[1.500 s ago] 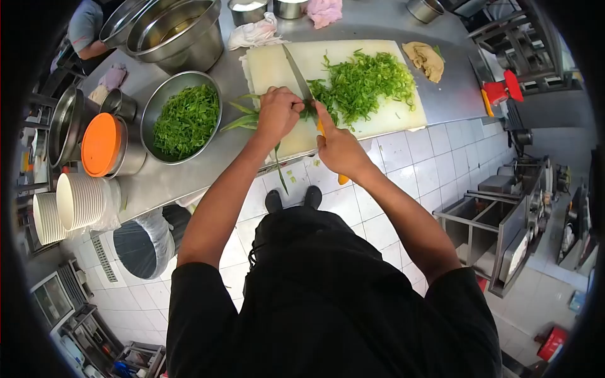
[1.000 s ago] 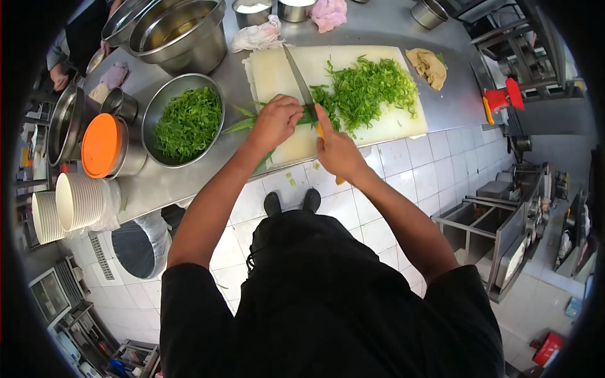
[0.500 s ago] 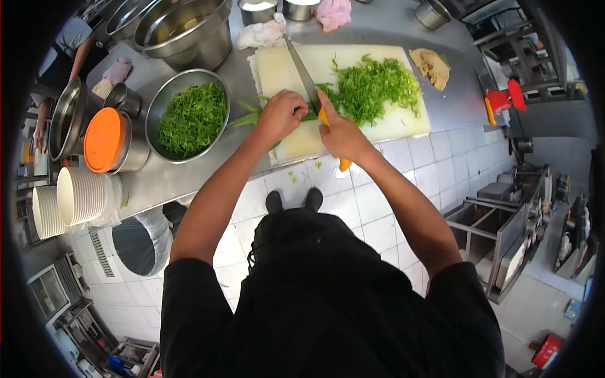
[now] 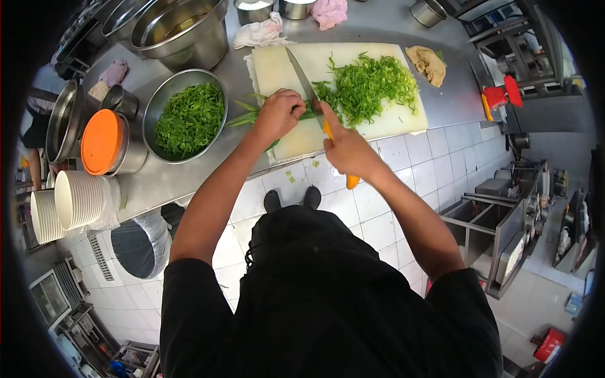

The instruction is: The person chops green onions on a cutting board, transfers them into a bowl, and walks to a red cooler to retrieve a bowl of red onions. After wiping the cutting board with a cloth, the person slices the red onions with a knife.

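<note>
My right hand (image 4: 348,150) is closed round the yellow handle of a long kitchen knife (image 4: 301,77), its index finger along the top near the blade. The blade points away over the white cutting board (image 4: 271,66). Left of the blade, my left hand (image 4: 281,112) has curled fingers pressing down a bunch of green onions (image 4: 244,116). Their leafy ends stick out left past the board. Just right of the knife lies a broad pile of chopped green onion (image 4: 372,88). Part of the bunch is hidden under my left hand.
A steel bowl of chopped greens (image 4: 189,120) stands left of the board, near an orange lid (image 4: 102,142) and stacked white containers (image 4: 79,200). Behind are a large steel pot (image 4: 179,38) and a white cloth (image 4: 261,31). A tan cloth (image 4: 426,65) lies right. Another person stands far left.
My right hand and the knife have shifted slightly toward me and to the right. My left hand stays on the bunch. The person at far left has moved.
</note>
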Demonstrator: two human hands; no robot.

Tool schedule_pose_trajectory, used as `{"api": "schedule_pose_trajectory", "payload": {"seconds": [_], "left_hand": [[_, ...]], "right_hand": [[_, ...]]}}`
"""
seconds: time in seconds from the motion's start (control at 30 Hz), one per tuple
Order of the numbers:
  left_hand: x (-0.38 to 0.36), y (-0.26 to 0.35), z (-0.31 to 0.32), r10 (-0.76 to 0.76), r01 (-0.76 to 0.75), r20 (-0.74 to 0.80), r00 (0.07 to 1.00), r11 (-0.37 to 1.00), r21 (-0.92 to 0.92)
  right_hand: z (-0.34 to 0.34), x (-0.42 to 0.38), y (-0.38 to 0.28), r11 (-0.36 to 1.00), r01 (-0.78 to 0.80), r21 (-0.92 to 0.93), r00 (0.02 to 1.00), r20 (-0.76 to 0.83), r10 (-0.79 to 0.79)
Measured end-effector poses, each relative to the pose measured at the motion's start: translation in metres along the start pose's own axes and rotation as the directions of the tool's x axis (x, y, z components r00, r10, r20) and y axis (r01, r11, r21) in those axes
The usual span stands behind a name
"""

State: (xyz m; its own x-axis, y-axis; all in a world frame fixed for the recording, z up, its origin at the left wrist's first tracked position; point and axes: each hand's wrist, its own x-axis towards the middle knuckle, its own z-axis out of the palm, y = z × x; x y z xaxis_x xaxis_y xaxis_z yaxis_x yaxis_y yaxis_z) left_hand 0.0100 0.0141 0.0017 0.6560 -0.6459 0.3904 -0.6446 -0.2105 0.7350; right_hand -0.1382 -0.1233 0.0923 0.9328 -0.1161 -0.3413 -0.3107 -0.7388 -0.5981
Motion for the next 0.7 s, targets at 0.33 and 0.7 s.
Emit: {"api": "schedule_pose_trajectory", "payload": {"seconds": [0.33, 0.7], "left_hand": [[0.001, -0.006, 0.001, 0.018, -0.019, 0.023, 1.000, 0.999, 0.045], [-0.004, -0.002, -0.011, 0.071, -0.075, 0.059, 0.996, 0.995, 0.068]], "right_hand": [[-0.009, 0.014, -0.004, 0.983, -0.084, 0.163, 0.993, 0.097, 0.069], [0.014, 0.008, 0.000, 0.997, 0.001, -0.073, 1.000, -0.026, -0.003]]}}
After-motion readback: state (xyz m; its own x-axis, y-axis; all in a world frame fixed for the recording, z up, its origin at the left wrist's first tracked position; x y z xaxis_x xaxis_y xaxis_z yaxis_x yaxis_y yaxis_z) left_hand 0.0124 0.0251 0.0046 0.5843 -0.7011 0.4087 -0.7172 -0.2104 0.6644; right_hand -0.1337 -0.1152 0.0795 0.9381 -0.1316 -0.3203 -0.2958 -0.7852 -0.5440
